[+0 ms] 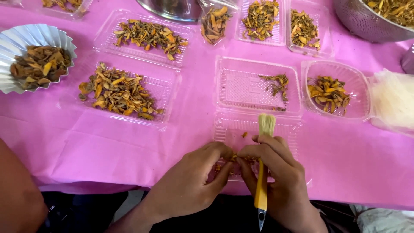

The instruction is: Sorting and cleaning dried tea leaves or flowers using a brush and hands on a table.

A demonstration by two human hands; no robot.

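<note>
My left hand (pixel 189 181) and my right hand (pixel 276 177) meet fingertip to fingertip over the near clear plastic tray (pixel 228 129), pinching small orange dried pieces (pixel 236 159) between them. A yellow-handled brush (pixel 262 172) with pale bristles lies tucked in my right hand, bristles pointing away from me. Just beyond sits another clear tray (pixel 241 86) with a few dried pieces at its right side.
On the pink tablecloth (pixel 86 146) lie several clear trays of orange-brown dried pieces (pixel 116 92), a fluted foil dish (pixel 17 43) at left, a round clear tub (pixel 358 82), a stack of clear bags (pixel 392 99) and metal bowls (pixel 362 21) at the back.
</note>
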